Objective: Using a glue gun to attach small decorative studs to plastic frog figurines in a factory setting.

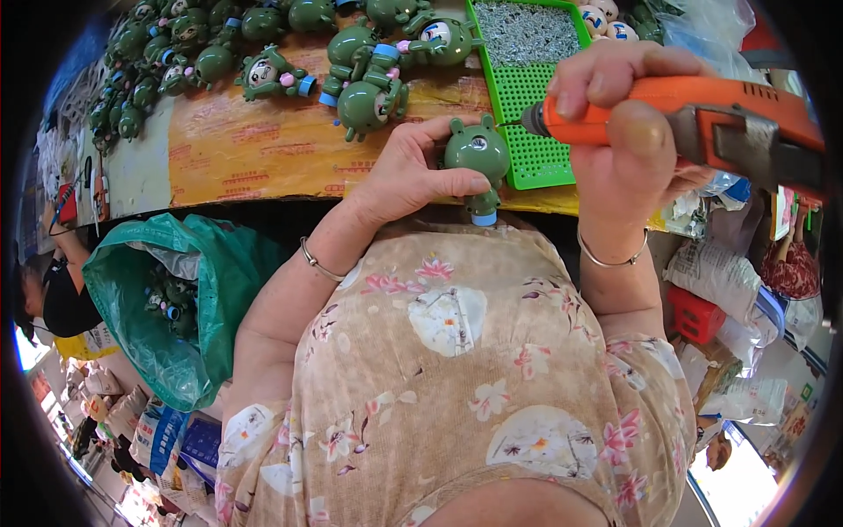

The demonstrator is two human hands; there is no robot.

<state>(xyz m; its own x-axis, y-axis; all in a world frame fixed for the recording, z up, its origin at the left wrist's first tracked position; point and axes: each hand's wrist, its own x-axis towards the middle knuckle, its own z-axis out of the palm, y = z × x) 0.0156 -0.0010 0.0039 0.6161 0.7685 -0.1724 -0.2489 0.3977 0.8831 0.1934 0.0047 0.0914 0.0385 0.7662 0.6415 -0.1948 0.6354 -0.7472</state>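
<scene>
My left hand is closed around a dark green toy figure with two small ears and a light blue base. It holds the toy at the table's near edge, base toward me. My right hand grips an orange electric screwdriver level, its thin bit pointing left. The bit's tip is close to the toy's ear end; whether they touch I cannot tell. Beneath the bit lies a bright green perforated tray. Its far part holds a heap of small silver screws.
Many similar green figures lie across the far and left side of the table, which has an orange-yellow cover. A green bag with more figures hangs open at the left. Pale round parts sit beyond the tray. Another person is at far left.
</scene>
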